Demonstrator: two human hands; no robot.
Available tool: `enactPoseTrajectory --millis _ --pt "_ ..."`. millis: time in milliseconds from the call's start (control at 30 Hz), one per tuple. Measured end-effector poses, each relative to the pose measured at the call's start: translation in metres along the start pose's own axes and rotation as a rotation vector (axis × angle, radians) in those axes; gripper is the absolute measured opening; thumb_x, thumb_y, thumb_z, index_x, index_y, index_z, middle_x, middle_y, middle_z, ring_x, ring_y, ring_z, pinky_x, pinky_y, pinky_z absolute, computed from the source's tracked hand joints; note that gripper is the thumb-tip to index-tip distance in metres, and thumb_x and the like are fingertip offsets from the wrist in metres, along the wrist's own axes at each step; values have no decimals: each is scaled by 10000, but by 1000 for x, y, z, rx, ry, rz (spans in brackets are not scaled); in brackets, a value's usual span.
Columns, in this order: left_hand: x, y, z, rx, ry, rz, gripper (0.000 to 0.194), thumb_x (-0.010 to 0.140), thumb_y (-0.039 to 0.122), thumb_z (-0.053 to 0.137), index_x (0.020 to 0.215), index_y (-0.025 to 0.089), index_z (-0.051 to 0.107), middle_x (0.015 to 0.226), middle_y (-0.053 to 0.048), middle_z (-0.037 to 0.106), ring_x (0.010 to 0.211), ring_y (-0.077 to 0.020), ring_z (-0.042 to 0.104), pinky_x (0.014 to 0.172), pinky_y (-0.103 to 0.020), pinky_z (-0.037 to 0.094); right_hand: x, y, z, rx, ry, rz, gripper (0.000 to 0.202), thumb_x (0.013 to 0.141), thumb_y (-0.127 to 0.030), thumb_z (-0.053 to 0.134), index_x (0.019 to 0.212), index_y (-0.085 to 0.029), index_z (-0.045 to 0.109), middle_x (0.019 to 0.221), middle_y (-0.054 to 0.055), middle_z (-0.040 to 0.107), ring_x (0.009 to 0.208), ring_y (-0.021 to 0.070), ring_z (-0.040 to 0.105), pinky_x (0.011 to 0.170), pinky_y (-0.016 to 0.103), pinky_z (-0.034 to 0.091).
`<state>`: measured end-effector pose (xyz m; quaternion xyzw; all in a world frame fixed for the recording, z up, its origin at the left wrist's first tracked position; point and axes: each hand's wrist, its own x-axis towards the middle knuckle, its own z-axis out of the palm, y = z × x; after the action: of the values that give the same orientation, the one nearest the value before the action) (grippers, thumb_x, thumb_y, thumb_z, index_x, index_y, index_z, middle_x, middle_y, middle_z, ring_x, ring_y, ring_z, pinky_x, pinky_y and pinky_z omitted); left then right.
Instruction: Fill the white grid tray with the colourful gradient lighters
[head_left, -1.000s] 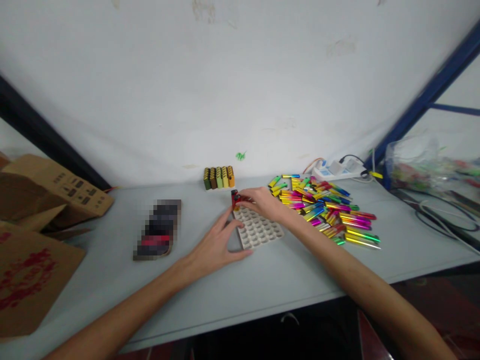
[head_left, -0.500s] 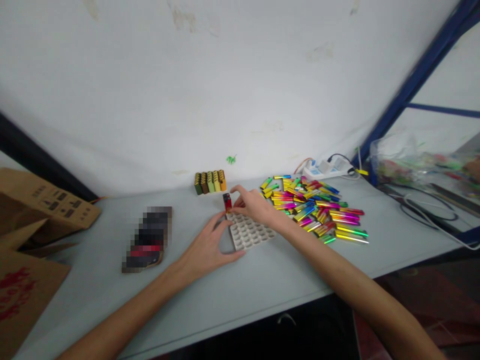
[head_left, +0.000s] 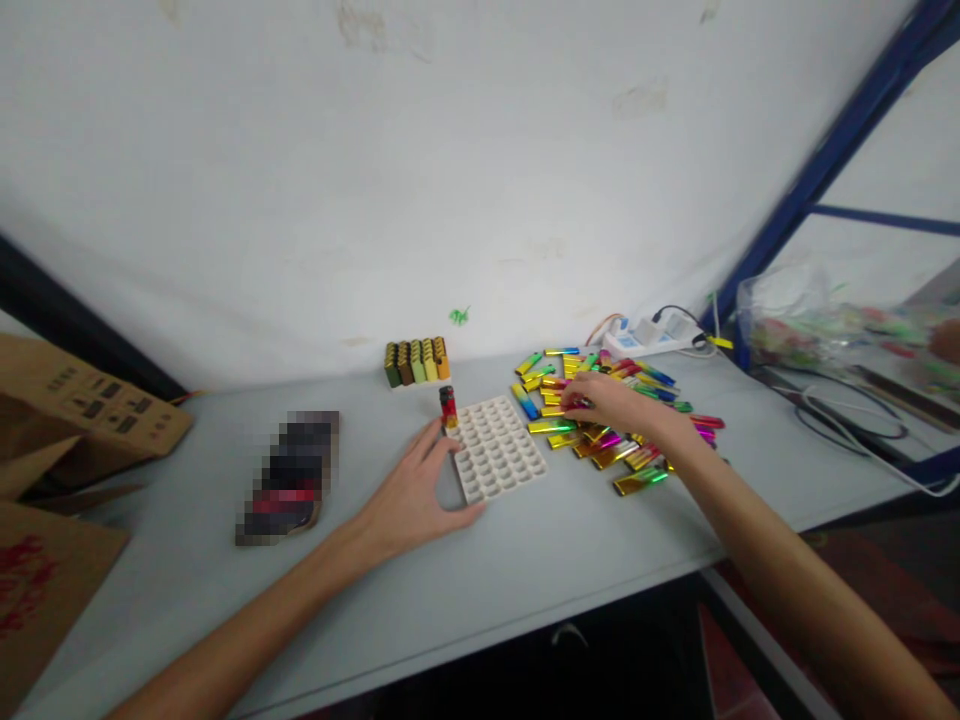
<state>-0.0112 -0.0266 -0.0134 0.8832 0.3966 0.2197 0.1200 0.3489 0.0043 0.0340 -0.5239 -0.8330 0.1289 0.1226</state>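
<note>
A white tray (head_left: 501,486) with rows of round holes lies on the table. One red and gold lighter (head_left: 448,408) stands upright at its far left corner. My left hand (head_left: 420,490) spans the tray's left side, thumb by the near corner and fingers at the far end, holding it. To the right of the tray is a loose heap of shiny multicoloured lighters (head_left: 641,482). My right hand (head_left: 611,402) reaches into this heap, its fingers curled in a pinch at a gold lighter (head_left: 553,411). The hand partly hides the lighters beneath it.
A block of upright lighters (head_left: 416,364) stands near the wall. A blurred-out dark object (head_left: 289,478) lies left of my left hand. Brown paper bags (head_left: 60,570) occupy the far left. A white power strip (head_left: 652,338) with cables sits behind the heap, beside a blue metal frame (head_left: 780,190).
My right hand has left the red and gold lighter standing at the tray's corner and moved right into the heap. Some heap lighters have shifted. My left hand stays at the tray.
</note>
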Motion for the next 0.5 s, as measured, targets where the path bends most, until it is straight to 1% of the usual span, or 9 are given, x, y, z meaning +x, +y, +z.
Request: enactPoseTrajectory --millis 67,133,200,267,367,433,500 --pt "-1 -1 0 3 -17 -7 617 753 540 781 1207 184 566 1567 -224 432 1504 -374 380 1232 -531 379 3 -1 3 -56 24 11 217 1004 -310 586 942 -166 737 976 120 738 865 233 655 798 333 459" --pt "-1 -1 0 1 -21 -13 622 757 544 779 1214 183 561 1573 -229 423 1504 -375 380 1229 -536 380 6 -4 2 -97 54 45 277 1046 -312 506 964 -157 719 965 131 737 857 241 659 794 337 447" --pt "-2 -2 -1 -5 -13 -12 625 753 545 784 1218 193 558 1574 -214 428 1500 -372 388 1230 -533 381 6 -6 -1 -121 85 93 311 1068 -325 453 981 -156 699 908 123 732 800 238 654 757 333 434" --pt "-2 -2 0 -11 -1 -4 622 746 538 792 1219 207 560 1571 -190 439 1492 -363 402 1232 -520 385 5 -9 -3 -124 119 95 311 1073 -331 436 1005 -161 687 909 118 729 799 235 652 751 331 431" --pt "-2 -3 0 -20 2 3 623 742 538 797 1223 215 567 1572 -178 442 1482 -364 416 1230 -517 392 -1 -18 -3 -78 123 30 285 1051 -358 490 1023 -168 701 992 122 734 880 241 656 800 339 449" --pt "-2 -3 0 -19 -5 0 634 744 551 794 1228 210 568 1583 -187 425 1481 -373 414 1229 -527 389 -7 -26 -1 -44 74 9 307 1014 -437 565 981 -173 718 979 119 735 890 248 651 805 345 455" --pt "-2 -3 0 -12 -13 -2 641 755 559 785 1243 208 562 1600 -187 400 1488 -370 403 1237 -523 378 -14 -36 2 -37 52 22 381 973 -543 607 931 -182 722 945 111 729 876 254 645 793 346 452"
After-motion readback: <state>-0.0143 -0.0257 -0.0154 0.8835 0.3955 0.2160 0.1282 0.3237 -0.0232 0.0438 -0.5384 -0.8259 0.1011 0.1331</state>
